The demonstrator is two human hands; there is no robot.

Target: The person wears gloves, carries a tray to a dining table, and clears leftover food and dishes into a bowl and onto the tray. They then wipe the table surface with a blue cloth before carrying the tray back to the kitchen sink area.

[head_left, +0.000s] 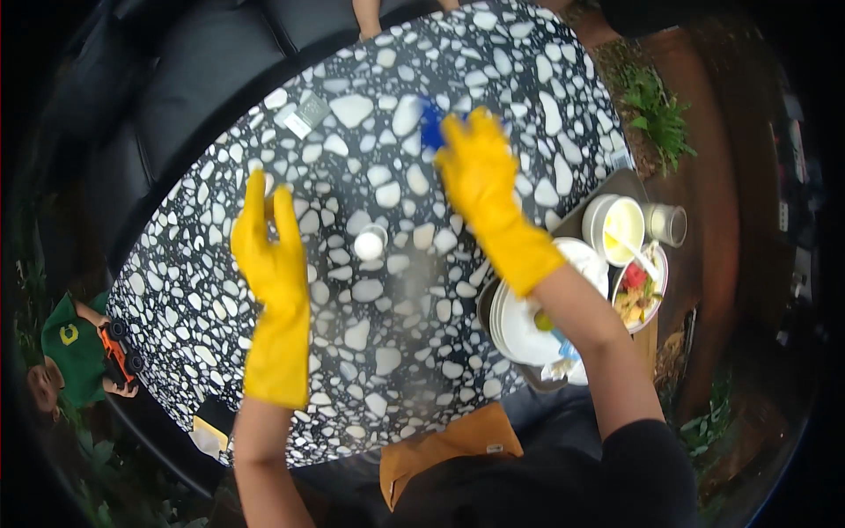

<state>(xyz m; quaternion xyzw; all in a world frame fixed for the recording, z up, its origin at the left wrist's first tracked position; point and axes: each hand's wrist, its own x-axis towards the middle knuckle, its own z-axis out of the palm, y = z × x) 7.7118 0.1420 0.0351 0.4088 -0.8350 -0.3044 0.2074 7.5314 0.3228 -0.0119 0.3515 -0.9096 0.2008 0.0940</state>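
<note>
Yellow rubber gloves cover both of my hands. My right hand [480, 163] is over the far middle of the table [387, 361], holding a blue cloth [431, 125] against the pebble-patterned top. The cloth is blurred and partly hidden by the fingers. My left hand [268, 238] is over the left part of the table with its fingers apart and nothing in them. Between the two hands stands a small round white container [370, 243]. Beyond my left hand lies a small grey and white card [305, 116].
To the right, a tray [627, 183] carries stacked white plates [519, 330], a pot with yellow contents [623, 231], a glass [666, 224] and a bowl of food scraps [641, 295]. At left, a person [77, 352] holds an orange toy truck [117, 354]. Black seating [202, 88] lines the far side.
</note>
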